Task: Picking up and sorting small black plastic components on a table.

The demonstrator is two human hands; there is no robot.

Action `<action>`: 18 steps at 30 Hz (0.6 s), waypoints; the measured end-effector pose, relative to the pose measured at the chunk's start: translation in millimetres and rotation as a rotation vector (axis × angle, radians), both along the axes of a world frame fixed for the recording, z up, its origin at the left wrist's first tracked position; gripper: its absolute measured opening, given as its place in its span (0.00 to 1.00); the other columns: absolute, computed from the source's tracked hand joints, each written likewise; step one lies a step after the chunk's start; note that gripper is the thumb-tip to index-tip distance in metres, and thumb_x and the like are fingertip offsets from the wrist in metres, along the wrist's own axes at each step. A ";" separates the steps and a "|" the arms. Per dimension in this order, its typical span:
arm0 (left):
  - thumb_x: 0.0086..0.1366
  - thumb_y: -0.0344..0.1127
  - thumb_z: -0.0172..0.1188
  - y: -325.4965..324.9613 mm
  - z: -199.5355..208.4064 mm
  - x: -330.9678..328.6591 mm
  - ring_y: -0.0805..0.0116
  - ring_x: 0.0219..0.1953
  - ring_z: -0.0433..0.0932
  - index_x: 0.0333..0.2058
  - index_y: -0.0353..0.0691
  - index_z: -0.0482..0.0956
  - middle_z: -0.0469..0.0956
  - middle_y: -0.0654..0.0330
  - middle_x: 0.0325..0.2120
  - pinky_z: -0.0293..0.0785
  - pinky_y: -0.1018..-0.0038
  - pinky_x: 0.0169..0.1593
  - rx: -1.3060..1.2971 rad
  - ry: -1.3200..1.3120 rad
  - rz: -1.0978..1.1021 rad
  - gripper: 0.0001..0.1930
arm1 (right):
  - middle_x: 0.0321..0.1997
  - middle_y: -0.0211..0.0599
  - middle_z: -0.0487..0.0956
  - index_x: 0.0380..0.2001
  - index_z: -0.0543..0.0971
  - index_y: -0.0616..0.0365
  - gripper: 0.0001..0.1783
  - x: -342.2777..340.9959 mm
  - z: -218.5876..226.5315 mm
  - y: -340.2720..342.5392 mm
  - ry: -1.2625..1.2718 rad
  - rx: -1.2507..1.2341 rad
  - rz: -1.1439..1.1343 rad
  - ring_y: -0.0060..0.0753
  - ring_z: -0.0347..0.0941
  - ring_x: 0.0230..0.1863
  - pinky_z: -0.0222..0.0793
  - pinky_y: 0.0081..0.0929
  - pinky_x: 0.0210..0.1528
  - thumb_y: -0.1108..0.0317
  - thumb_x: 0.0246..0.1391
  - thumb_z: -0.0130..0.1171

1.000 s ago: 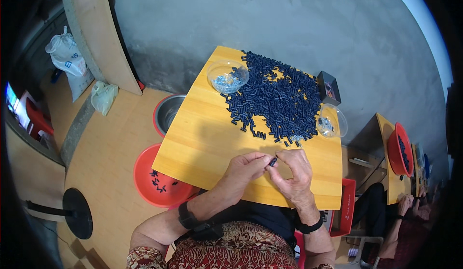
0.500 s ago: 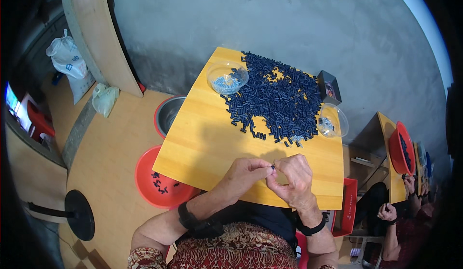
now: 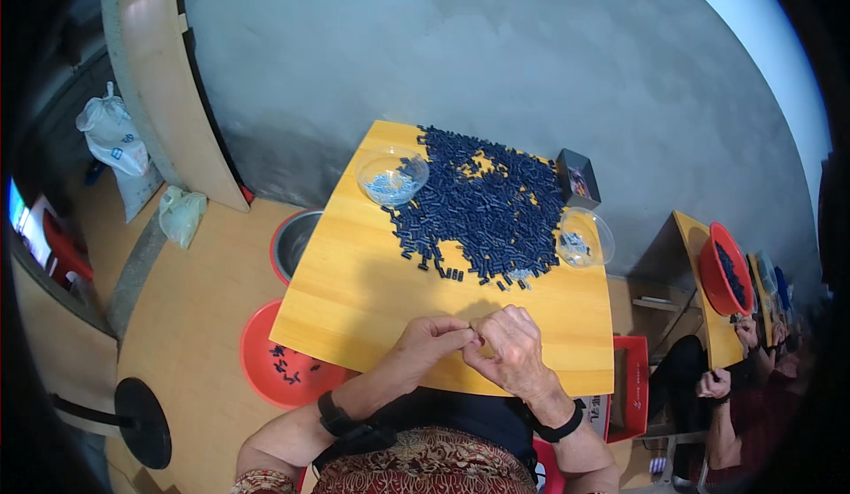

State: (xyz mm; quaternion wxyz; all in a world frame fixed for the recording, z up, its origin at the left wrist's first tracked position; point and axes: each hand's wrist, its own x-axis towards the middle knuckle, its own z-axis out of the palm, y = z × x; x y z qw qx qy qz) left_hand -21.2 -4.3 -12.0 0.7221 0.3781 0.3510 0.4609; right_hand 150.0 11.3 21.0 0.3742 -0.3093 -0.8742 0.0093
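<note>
Above the near part of the yellow table (image 3: 336, 308), my left hand (image 3: 429, 342) and my right hand (image 3: 512, 349) meet fingertip to fingertip. Both hands are closed in a pinch. A small black part showed between them a moment before; the fingers now cover nearly all of it. What else the right fingers hold is hidden. Just beyond my hands lies a wide heap of small black cylindrical parts (image 3: 496, 211), with a few loose ones at its near edge. Small shiny metal pieces (image 3: 522, 274) lie by that edge.
Clear bowls of small metal pieces stand left (image 3: 392, 195) and right (image 3: 575, 246) of the heap, near a black box (image 3: 578, 178). A red basin (image 3: 292, 397) with black parts is below the table's left edge. A co-worker's hand (image 3: 714, 383) shows at right, near another red basin (image 3: 715, 268).
The view has shifted, so the table sits lower and further left. My hands stay together; the right fingers have turned over the black part and now hide it.
</note>
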 end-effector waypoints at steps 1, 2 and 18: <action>0.62 0.32 0.58 3.0 -4.0 -2.7 0.77 0.36 0.76 0.35 0.31 0.81 0.81 0.61 0.32 0.70 0.80 0.44 0.052 0.083 0.008 0.09 | 0.23 0.35 0.71 0.27 0.74 0.58 0.12 -0.5 -4.5 1.6 -0.034 -0.014 0.009 0.39 0.68 0.26 0.64 0.33 0.30 0.75 0.35 0.66; 0.62 0.32 0.59 3.5 -5.7 -7.1 0.77 0.36 0.76 0.35 0.32 0.81 0.81 0.61 0.33 0.70 0.81 0.44 0.100 0.166 0.018 0.09 | 0.27 0.38 0.75 0.32 0.76 0.60 0.15 -1.8 -7.1 3.2 -0.068 -0.029 0.020 0.40 0.70 0.28 0.67 0.35 0.31 0.75 0.36 0.66; 0.63 0.34 0.56 -9.5 -73.5 -260.6 0.74 0.30 0.79 0.40 0.40 0.77 0.81 0.61 0.28 0.73 0.80 0.34 -0.262 0.203 0.942 0.08 | 0.27 0.49 0.76 0.28 0.78 0.66 0.04 29.0 -5.7 9.3 -0.043 -0.276 -0.211 0.50 0.71 0.29 0.66 0.38 0.33 0.81 0.44 0.57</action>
